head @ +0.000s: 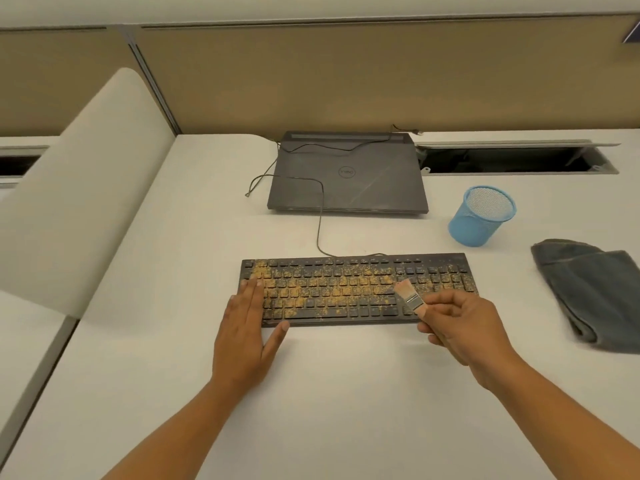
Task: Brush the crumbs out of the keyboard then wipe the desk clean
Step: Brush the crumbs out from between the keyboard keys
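Left hand (247,327) flat on keyboard (381,308); right hand (460,327) pinching brush (410,298).
I note the left fingers lie straight over the keyboard's left end, in my judgement to stop it sliding. The right fingers are clamped on the brush handle, with the bristles at the keys right of centre. Crumbs (346,280) cover most keys, so brushing looks barely begun. Blue mesh cup (481,216) shows nothing inside. Folded cloth (595,299) lies at right on the desk (346,393).
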Available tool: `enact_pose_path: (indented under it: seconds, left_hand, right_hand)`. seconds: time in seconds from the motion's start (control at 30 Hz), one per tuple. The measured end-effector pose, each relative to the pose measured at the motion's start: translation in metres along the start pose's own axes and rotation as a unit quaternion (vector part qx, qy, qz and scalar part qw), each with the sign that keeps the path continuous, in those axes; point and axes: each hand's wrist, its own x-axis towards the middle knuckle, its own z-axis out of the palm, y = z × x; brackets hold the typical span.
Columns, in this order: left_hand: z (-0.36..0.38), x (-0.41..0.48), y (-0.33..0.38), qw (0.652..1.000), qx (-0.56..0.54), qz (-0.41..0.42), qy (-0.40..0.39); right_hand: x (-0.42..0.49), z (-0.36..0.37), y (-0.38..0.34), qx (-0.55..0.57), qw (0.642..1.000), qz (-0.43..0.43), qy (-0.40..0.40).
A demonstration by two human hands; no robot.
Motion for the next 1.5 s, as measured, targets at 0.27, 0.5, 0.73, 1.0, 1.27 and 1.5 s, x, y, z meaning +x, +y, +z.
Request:
enact_pose_path:
  seconds: [0.27, 0.5, 0.73, 1.0, 1.27, 1.5]
  left_hand:
    - [-0.018, 0.003, -0.071, 0.999, 0.018, -0.026, -0.017]
    - [-0.014, -0.001, -0.09, 0.997, 0.025, -0.057, -0.048]
    - [-0.015, 0.0, -0.09, 0.997, 0.009, -0.059, -0.052]
    - [-0.019, 0.002, -0.087, 0.997, 0.001, -0.064, -0.046]
    - [-0.02, 0.004, -0.087, 0.997, -0.003, -0.069, -0.045]
    - [-0.02, 0.004, -0.088, 0.997, -0.002, -0.065, -0.045]
  right_hand:
    - [-0.017, 0.034, -0.003, -0.005, 0.999, -0.037, -0.035]
    - [-0.011, 0.061, -0.017, -0.027, 0.993, -0.107, 0.036]
    - [0.008, 0.093, -0.031, 0.02, 0.99, -0.136, -0.024]
    - [0.028, 0.16, -0.052, -0.142, 0.956, -0.24, -0.097]
    - [0.046, 0.219, -0.061, -0.24, 0.912, -0.302, -0.139]
    - [0.05, 0.227, -0.062, -0.27, 0.897, -0.331, -0.116]
